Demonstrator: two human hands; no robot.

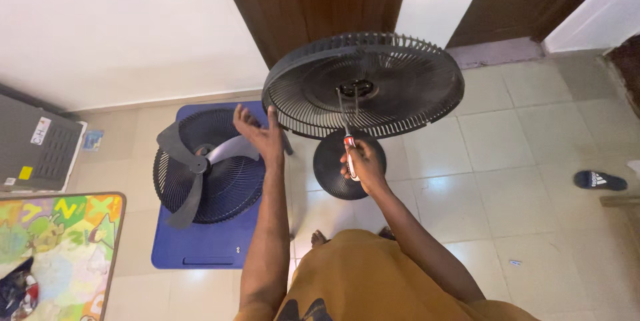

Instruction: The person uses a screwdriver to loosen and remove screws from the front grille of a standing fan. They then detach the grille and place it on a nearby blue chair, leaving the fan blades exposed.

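A black rear fan grille (400, 88) stands on its pole above a round black base (333, 168). My right hand (360, 161) grips a screwdriver (347, 140) with a red and white handle; its shaft reaches up to the hub (357, 88) at the grille's centre. My left hand (261, 136) is raised with fingers apart, its palm against the grille's left rim. On the floor to the left, a detached front grille (230, 184) lies on a blue board (200, 251), with a grey fan blade (200, 168) resting on top of it.
A dark wooden door (313, 1) and white wall stand behind the fan. A grey box (33, 148) sits at far left, a colourful play mat (60, 241) below it. A black slipper (600, 180) lies on the tiles at right. My bare feet (319, 238) show below the base.
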